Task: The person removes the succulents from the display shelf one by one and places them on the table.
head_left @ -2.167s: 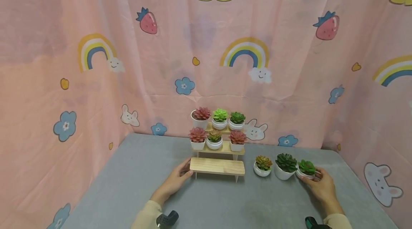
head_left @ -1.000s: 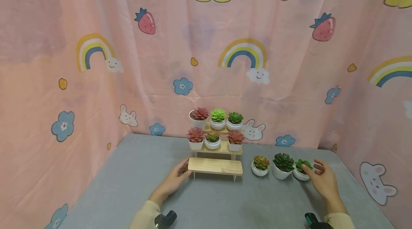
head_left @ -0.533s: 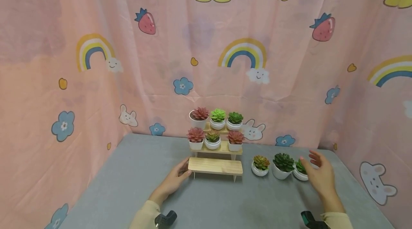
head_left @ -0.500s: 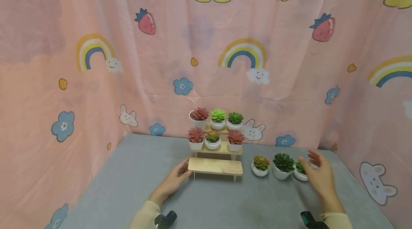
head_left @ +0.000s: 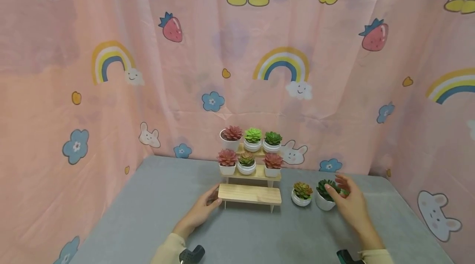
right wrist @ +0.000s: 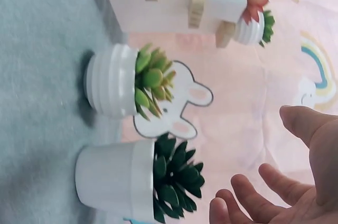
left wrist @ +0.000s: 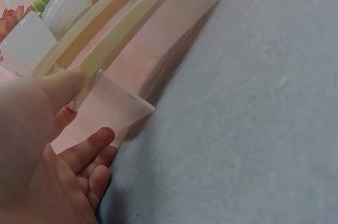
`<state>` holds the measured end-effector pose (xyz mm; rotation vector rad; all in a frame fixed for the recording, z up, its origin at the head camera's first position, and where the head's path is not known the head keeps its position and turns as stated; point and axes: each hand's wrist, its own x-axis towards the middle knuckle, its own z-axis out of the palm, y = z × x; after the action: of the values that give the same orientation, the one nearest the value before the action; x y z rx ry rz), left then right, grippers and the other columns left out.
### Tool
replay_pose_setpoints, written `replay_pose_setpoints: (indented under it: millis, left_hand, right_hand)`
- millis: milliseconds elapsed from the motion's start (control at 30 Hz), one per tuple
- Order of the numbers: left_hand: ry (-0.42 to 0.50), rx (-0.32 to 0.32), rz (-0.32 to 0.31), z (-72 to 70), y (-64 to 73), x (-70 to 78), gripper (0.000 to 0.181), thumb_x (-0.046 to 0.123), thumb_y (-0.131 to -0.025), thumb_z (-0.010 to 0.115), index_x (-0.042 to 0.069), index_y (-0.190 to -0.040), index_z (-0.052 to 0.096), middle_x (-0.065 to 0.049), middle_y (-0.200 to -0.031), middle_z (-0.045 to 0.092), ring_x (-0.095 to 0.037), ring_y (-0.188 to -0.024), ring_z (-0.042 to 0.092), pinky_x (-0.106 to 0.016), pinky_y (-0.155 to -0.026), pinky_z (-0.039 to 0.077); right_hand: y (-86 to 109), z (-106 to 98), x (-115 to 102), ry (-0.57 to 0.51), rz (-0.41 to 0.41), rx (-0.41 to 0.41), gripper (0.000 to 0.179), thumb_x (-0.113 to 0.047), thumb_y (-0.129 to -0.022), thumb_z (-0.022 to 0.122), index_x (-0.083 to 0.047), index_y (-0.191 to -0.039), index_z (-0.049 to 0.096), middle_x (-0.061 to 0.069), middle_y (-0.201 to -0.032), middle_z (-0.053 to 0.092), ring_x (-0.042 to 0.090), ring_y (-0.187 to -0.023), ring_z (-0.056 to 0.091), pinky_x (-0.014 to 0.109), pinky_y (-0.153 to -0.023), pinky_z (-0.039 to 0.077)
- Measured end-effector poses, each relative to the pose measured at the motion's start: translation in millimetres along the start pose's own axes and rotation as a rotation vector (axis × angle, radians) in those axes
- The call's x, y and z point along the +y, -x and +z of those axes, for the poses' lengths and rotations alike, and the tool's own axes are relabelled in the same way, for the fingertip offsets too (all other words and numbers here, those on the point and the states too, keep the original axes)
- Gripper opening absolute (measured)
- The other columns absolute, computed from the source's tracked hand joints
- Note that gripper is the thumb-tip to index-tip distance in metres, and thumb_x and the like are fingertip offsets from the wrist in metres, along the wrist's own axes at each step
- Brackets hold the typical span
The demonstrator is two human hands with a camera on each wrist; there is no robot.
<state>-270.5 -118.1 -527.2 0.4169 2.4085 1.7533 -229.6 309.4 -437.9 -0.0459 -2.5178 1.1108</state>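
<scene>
My left hand [head_left: 200,211] grips the left end of a three-step wooden plant stand [head_left: 249,194]. In the left wrist view the thumb [left wrist: 62,85] presses on the end of its lowest board, with the other fingers loosely curled below. My right hand [head_left: 353,206], fingers spread, hovers by a dark green succulent [head_left: 325,203] in a tall white pot. In the right wrist view that hand is apart from the pot and holds nothing. A smaller green succulent [head_left: 344,193] is mostly hidden behind the right hand. Left of the dark one stands a yellow-green succulent [head_left: 301,199] in a ribbed white pot.
Three potted succulents fill the top step, including a bright green one [head_left: 253,137]. The middle step carries three more, with a reddish one [head_left: 272,161] at its right end. Behind the grey table [head_left: 156,198] hangs a pink patterned curtain [head_left: 178,70].
My right hand has let go of the small green succulent's pot, lifted off it and moved left to the dark green one. My left hand keeps its grip on the stand.
</scene>
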Motion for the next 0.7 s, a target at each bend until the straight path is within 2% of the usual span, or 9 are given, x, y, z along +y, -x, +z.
replay_pose_setpoints:
  millis: [33, 100, 200, 500, 700]
  left_hand:
    - [-0.002, -0.001, 0.000, 0.3, -0.4, -0.2, 0.063, 0.031, -0.104, 0.056, 0.010, -0.159, 0.032, -0.023, -0.146, 0.053, -0.040, -0.136, 0.050, -0.059, -0.112, 0.040]
    - [-0.007, 0.000, 0.005, 0.6, -1.2, -0.4, 0.064, 0.031, -0.105, 0.056, 0.009, -0.159, 0.031, -0.023, -0.146, 0.053, -0.040, -0.136, 0.050, -0.059, -0.111, 0.041]
    - [-0.013, 0.002, 0.004, 0.7, -2.2, -0.1, 0.064, 0.033, -0.104, 0.056, 0.009, -0.159, 0.031, -0.023, -0.146, 0.053, -0.040, -0.136, 0.050, -0.059, -0.112, 0.041]
    - [-0.013, 0.002, 0.001, -0.7, -2.7, 0.6, 0.064, 0.033, -0.104, 0.056, 0.009, -0.159, 0.031, -0.022, -0.145, 0.053, -0.039, -0.135, 0.050, -0.060, -0.112, 0.040]
    - [-0.009, -0.002, 0.010, -0.9, -2.7, -4.1, 0.064, 0.032, -0.104, 0.057, 0.008, -0.159, 0.032, -0.022, -0.142, 0.056, -0.039, -0.132, 0.052, -0.061, -0.110, 0.041]
  right_hand:
    - [0.6, 2.3, -1.5, 0.008, 0.000, -0.013, 0.060, -0.030, -0.101, 0.064, 0.003, -0.146, 0.043, 0.034, -0.139, 0.052, 0.048, -0.124, 0.052, 0.034, -0.088, 0.052]
    - [1.8, 6.7, -4.0, 0.006, -0.002, -0.045, 0.061, -0.031, -0.101, 0.063, 0.002, -0.148, 0.042, 0.033, -0.140, 0.051, 0.048, -0.125, 0.051, 0.054, -0.092, 0.050]
    - [3.3, 12.5, -7.6, -0.014, -0.002, -0.093, 0.062, -0.032, -0.101, 0.062, 0.002, -0.149, 0.039, 0.032, -0.143, 0.048, 0.048, -0.129, 0.047, 0.063, -0.097, 0.046]
    - [7.7, 32.8, -19.2, -0.030, -0.009, -0.152, 0.061, -0.030, -0.100, 0.065, 0.000, -0.148, 0.042, 0.030, -0.143, 0.051, 0.046, -0.131, 0.048, 0.063, -0.101, 0.045]
    - [11.9, 46.5, -24.9, -0.007, -0.003, -0.186, 0.060, -0.030, -0.098, 0.068, -0.002, -0.145, 0.045, 0.026, -0.141, 0.055, 0.043, -0.128, 0.052, 0.059, -0.100, 0.047]
